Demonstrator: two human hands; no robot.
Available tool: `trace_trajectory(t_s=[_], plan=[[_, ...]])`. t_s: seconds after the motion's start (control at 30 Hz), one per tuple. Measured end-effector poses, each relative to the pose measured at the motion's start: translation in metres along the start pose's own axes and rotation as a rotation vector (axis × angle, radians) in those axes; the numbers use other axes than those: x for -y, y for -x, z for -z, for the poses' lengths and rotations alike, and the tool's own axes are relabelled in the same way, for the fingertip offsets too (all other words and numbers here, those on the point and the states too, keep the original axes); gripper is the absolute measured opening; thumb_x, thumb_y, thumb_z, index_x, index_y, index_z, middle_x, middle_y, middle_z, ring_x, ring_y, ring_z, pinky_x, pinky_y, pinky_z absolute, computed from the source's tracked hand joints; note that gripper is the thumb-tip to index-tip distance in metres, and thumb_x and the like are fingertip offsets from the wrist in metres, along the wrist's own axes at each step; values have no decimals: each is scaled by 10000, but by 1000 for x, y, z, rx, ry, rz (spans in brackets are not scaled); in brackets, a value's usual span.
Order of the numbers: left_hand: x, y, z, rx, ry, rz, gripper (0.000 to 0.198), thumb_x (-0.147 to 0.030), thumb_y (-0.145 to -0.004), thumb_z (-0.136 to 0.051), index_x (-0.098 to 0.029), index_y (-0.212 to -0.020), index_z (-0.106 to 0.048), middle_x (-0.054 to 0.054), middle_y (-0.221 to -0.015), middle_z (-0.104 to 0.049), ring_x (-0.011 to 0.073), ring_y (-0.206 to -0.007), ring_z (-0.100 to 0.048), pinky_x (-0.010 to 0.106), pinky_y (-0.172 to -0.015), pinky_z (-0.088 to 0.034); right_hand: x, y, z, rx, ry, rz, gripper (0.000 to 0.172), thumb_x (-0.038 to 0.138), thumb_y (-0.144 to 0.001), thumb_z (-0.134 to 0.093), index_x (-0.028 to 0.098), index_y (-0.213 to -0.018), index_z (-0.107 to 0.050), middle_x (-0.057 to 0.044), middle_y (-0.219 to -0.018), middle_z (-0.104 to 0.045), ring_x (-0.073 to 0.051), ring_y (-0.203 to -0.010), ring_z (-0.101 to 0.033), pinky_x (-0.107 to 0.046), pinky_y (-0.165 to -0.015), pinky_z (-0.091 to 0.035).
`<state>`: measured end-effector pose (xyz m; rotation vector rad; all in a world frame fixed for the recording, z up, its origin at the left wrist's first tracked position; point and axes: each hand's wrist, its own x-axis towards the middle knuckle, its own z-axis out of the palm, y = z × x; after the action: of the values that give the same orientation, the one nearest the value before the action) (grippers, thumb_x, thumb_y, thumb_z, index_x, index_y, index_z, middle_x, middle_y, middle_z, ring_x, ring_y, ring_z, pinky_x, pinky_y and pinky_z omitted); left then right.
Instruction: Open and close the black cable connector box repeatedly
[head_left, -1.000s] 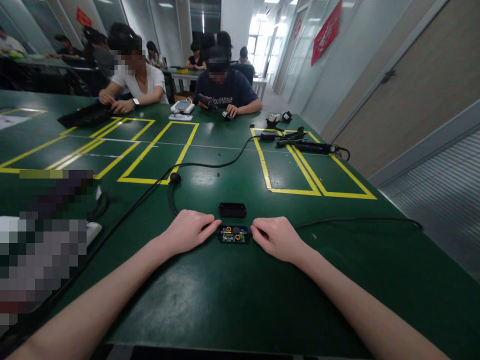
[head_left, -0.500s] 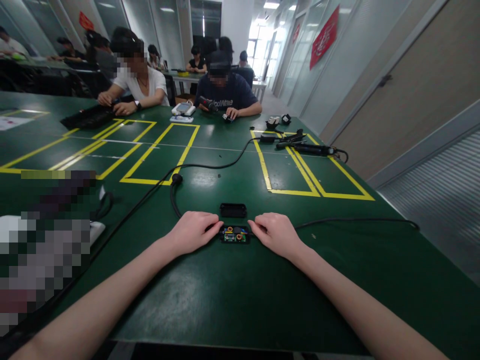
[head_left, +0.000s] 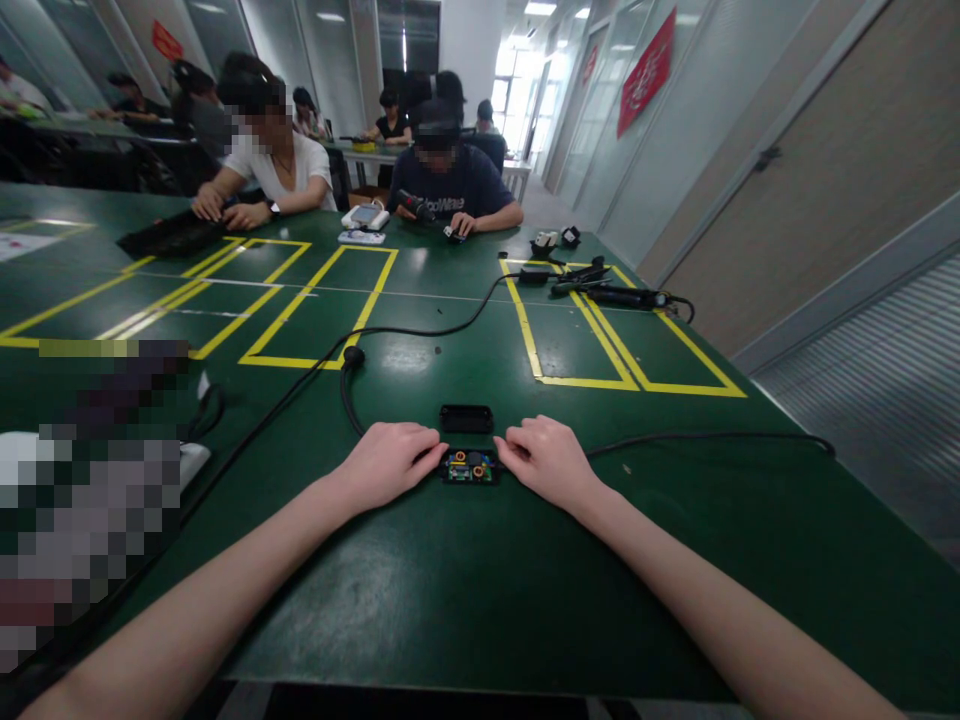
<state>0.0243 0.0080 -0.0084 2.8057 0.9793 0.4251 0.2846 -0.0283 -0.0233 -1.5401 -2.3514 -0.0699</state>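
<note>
A small black adapter case [head_left: 471, 481] lies open-side up on the table, showing a green circuit board [head_left: 466, 467] with copper-wound coils. My left hand [head_left: 391, 462] is closed at the case's left end, thumb tip against it. On the other end my right hand [head_left: 541, 460] is closed too, thumb and fingers pinched together. A black power cable [head_left: 346, 400] with a plug [head_left: 353, 357] passes in behind my left hand. From under my right hand another black cable [head_left: 697, 437] runs right. The grips themselves are mostly hidden. Just beyond the case rests its black cover [head_left: 466, 418], hollow side up.
Yellow tape rectangles [head_left: 322, 305] mark the green table [head_left: 375, 600]. A long cable [head_left: 420, 331] crosses to a black adapter and tools [head_left: 622, 296] at the far right. Blurred-out items [head_left: 97, 500] are at left. Two people [head_left: 450, 190] work opposite.
My right hand has shifted very slightly upward and its fingers are curled a little differently. My left hand, the case and the cover stay in place.
</note>
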Motion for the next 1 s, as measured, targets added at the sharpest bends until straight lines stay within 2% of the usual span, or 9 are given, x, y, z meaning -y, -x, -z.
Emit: trace_trajectory(t_s=[0.1,0.2,0.27,0.33,0.47,0.6,0.73,0.87,1.0], plan=[[0,-1,0,4,-25,19,401,-298,-1089,-441,-179,-730,-574,6,-686,-609,155,-653,-599,249,-614,-386,0,0,0,-42,-34,3,301,269,-988,-567,203,-697,-612,-9,-611,-573,-160,-599,-514,-298,-648,-339],[1,-3,-1,-9,-26,58,329,-298,-1074,-461,-183,-799,-601,8,-716,-626,164,-674,-606,254,-622,-417,0,0,0,-100,-78,20,152,239,-988,-549,195,-958,-691,-49,-807,-677,-195,-729,-600,-311,-712,-412],[2,-4,0,-34,-4,71,232,-293,-1059,-483,-186,-917,-631,12,-769,-650,174,-705,-617,266,-655,-460,0,-1,-1,-113,-88,58,248,206,-1001,-518,185,-1178,-691,-97,-1004,-708,-227,-866,-636,-341,-776,-454],[4,-4,0,-61,23,57,195,-293,-1058,-483,-187,-1075,-645,30,-873,-685,186,-782,-643,287,-724,-510,-1,-1,-1,-87,-88,106,336,168,-1014,-483,186,-1290,-674,-126,-1121,-694,-252,-963,-633,-375,-815,-477],[7,-3,1,-32,46,-2,302,-352,-1082,-456,-191,-1232,-663,68,-1040,-687,201,-923,-669,311,-823,-550,-4,-1,-2,-27,-122,152,325,193,-1049,-460,204,-1246,-719,-137,-1157,-678,-266,-1018,-612,-408,-828,-509],[8,-1,3,5,70,-43,313,-378,-1075,-492,-191,-1203,-709,64,-1015,-673,191,-882,-672,298,-789,-549,-6,0,-1,-41,-170,204,296,235,-1067,-469,209,-1189,-738,-144,-1214,-654,-249,-1020,-625,-420,-863,-548],[6,0,3,-30,106,-67,293,-368,-1064,-526,-201,-1184,-736,68,-1035,-683,189,-881,-681,294,-784,-551,-7,2,-2,-92,-285,240,274,229,-1059,-490,197,-1103,-759,-144,-1223,-612,-236,-1033,-653,-425,-907,-587],[5,1,2,-63,124,-89,296,-356,-1063,-528,-201,-1178,-753,80,-1077,-694,189,-916,-691,301,-830,-568,-7,4,-4,-147,-451,215,252,201,-1036,-531,219,-1007,-780,-122,-1228,-586,-208,-972,-680,-415,-888,-616],[5,1,3,-71,133,-100,299,-358,-1062,-533,-195,-1158,-765,79,-1062,-701,180,-893,-692,294,-823,-573,-5,6,-6,-194,-564,157,211,196,-1015,-565,239,-1075,-763,-108,-1192,-602,-202,-946,-686,-423,-903,-616]])
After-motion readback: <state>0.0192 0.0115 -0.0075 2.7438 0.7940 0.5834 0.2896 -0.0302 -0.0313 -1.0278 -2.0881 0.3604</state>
